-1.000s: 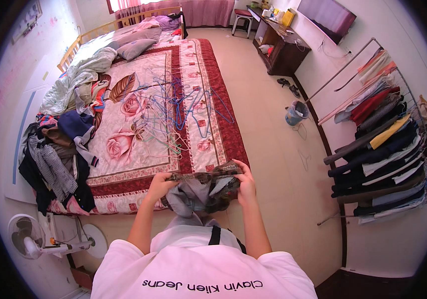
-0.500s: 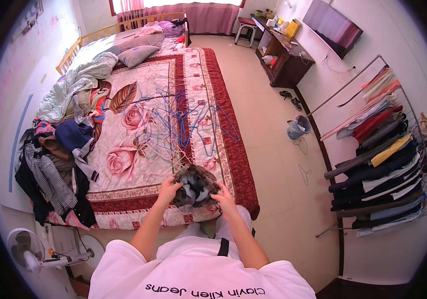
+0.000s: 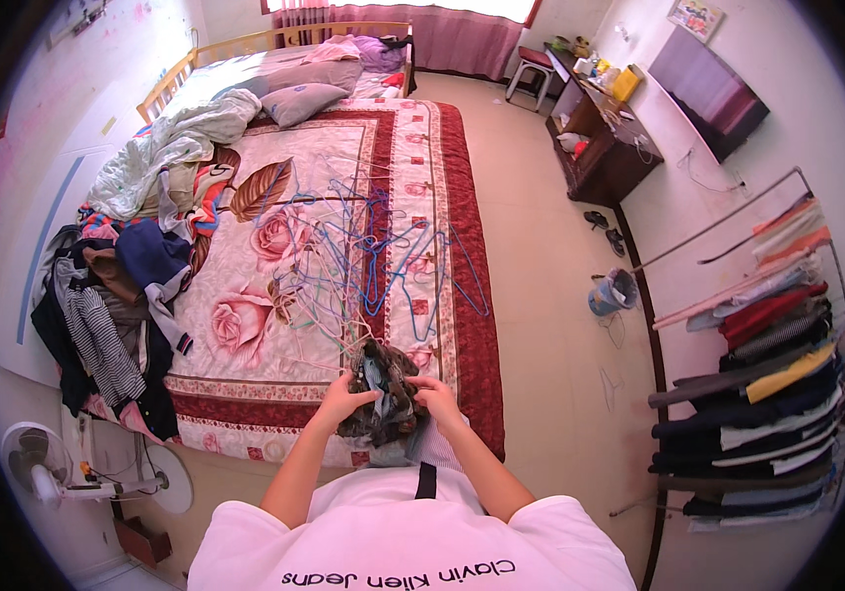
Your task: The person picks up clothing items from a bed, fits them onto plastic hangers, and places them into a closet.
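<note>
Between my two hands is a bunched dark brown, mottled garment (image 3: pixel 379 419) with a grey-blue part showing in its middle; its exact kind is hard to make out. My left hand (image 3: pixel 341 402) is closed on its left side, thumb on top. My right hand (image 3: pixel 435 400) grips the opposite side. The garment is at the near edge of the bed (image 3: pixel 476 399), close to my body. Just beyond it lies a tangle of wire clothes hangers (image 3: pixel 373 281), blue, white and green, spread over the rose-patterned bedcover.
A heap of clothes (image 3: pixel 97 320) lies on the bed's left side, with a pale quilt (image 3: pixel 161 148) and pillows (image 3: pixel 304 105) farther back. A fan (image 3: pixel 38 463) stands at the near left. Along the right wall are a loaded clothes rack (image 3: pixel 757 394), a bucket (image 3: pixel 611 293) and a desk (image 3: pixel 605 158).
My hands have come closer together, and the garment is bunched narrower between them. The whole room has shifted in view as my head turned slightly left.
</note>
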`<state>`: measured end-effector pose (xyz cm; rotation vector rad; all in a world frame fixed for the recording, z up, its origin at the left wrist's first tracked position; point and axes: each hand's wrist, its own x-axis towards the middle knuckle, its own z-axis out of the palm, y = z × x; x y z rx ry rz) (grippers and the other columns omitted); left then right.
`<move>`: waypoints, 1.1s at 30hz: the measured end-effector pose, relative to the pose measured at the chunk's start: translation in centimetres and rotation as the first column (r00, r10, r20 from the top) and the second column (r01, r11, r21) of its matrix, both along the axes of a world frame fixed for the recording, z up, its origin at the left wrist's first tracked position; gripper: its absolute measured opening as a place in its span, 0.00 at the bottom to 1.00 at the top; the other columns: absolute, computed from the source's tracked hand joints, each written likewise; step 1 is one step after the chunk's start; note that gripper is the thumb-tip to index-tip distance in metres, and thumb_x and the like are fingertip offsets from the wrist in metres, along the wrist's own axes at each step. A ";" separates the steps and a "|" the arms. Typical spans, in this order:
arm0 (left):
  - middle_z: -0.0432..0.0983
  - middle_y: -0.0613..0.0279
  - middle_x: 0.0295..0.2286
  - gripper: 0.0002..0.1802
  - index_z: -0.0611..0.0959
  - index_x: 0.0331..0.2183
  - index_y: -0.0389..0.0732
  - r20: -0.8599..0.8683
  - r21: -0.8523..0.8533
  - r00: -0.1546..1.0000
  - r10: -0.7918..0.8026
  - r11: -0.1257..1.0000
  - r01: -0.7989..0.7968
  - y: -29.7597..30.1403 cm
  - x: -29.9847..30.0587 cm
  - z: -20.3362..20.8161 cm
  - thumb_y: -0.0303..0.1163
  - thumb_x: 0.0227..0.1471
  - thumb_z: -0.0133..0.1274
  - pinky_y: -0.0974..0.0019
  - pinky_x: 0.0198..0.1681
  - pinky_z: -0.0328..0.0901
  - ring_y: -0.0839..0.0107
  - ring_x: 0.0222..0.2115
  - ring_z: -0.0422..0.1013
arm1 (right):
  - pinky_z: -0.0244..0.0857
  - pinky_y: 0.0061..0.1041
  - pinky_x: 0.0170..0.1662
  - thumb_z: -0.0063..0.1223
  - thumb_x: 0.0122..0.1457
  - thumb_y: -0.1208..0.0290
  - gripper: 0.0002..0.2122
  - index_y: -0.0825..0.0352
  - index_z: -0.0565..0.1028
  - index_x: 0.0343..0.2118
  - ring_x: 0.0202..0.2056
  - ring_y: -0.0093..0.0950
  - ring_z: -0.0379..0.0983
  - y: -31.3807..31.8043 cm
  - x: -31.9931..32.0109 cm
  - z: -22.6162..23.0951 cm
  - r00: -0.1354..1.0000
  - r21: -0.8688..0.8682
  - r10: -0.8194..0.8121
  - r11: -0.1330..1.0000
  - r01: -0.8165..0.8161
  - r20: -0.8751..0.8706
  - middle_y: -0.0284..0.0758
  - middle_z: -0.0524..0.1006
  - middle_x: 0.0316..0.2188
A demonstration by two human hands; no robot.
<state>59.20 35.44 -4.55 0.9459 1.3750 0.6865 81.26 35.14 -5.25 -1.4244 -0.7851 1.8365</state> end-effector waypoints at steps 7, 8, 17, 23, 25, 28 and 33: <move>0.75 0.58 0.37 0.32 0.71 0.45 0.33 -0.007 -0.124 1.000 0.014 0.992 -0.014 6.0 6.4 -5.3 0.37 0.40 0.65 0.68 0.41 0.65 0.72 0.36 0.71 | 0.60 0.17 0.39 0.43 0.52 0.79 0.20 0.64 0.71 0.50 0.35 0.17 0.67 7.1 4.0 -7.2 0.973 -0.119 0.227 0.968 -0.221 0.035 0.27 0.74 0.39; 0.75 0.59 0.37 0.31 0.71 0.45 0.34 -0.014 -0.105 1.000 0.027 0.994 -0.028 6.7 7.6 -7.4 0.36 0.40 0.65 0.69 0.41 0.65 0.72 0.36 0.71 | 0.60 0.17 0.40 0.43 0.52 0.79 0.20 0.64 0.72 0.50 0.35 0.17 0.67 7.4 4.7 -9.4 0.968 -0.106 0.252 0.963 -0.249 0.007 0.27 0.74 0.39; 0.78 0.53 0.30 0.21 0.77 0.37 0.33 -0.413 -0.181 0.903 0.117 0.961 -0.208 10.5 12.8 -22.3 0.33 0.39 0.57 0.61 0.38 0.66 0.59 0.32 0.74 | 0.63 0.23 0.39 0.52 0.48 0.76 0.22 0.67 0.66 0.49 0.37 0.25 0.68 16.1 13.1 -21.3 0.970 -0.239 0.215 0.954 -0.183 0.114 0.37 0.70 0.39; 0.77 0.50 0.34 0.22 0.75 0.39 0.32 -0.331 -0.225 0.927 0.175 0.940 -0.258 9.5 15.3 -25.4 0.34 0.41 0.57 0.61 0.41 0.65 0.58 0.36 0.73 | 0.54 0.35 0.57 0.69 0.35 0.59 0.43 0.66 0.57 0.55 0.56 0.42 0.58 25.4 16.7 -25.6 0.562 -0.204 0.281 0.959 -0.197 0.778 0.47 0.61 0.54; 0.77 0.53 0.35 0.21 0.75 0.39 0.32 -0.230 -0.230 0.946 0.227 0.932 -0.279 9.1 15.6 -25.4 0.33 0.42 0.58 0.63 0.41 0.65 0.62 0.35 0.73 | 0.51 0.38 0.59 0.68 0.36 0.59 0.46 0.63 0.52 0.58 0.60 0.40 0.49 28.5 17.5 -27.6 0.472 -0.165 0.237 0.968 -0.188 0.849 0.44 0.55 0.59; 0.75 0.60 0.35 0.18 0.73 0.41 0.35 -0.094 -0.373 0.948 0.304 0.872 -0.317 8.6 14.8 -25.6 0.25 0.46 0.57 0.66 0.38 0.67 0.70 0.34 0.72 | 0.45 0.39 0.62 0.70 0.35 0.60 0.52 0.61 0.45 0.61 0.64 0.41 0.41 31.9 17.7 -30.0 0.311 -0.090 0.166 0.966 -0.244 0.936 0.45 0.47 0.62; 0.76 0.58 0.36 0.20 0.74 0.41 0.33 -0.111 -0.393 0.937 0.332 0.851 -0.348 9.0 14.8 -24.4 0.31 0.46 0.59 0.67 0.40 0.65 0.70 0.35 0.72 | 0.45 0.44 0.60 0.68 0.37 0.62 0.53 0.57 0.40 0.63 0.60 0.41 0.48 34.7 17.0 -31.9 0.186 -0.235 0.286 0.937 -0.257 0.940 0.46 0.51 0.59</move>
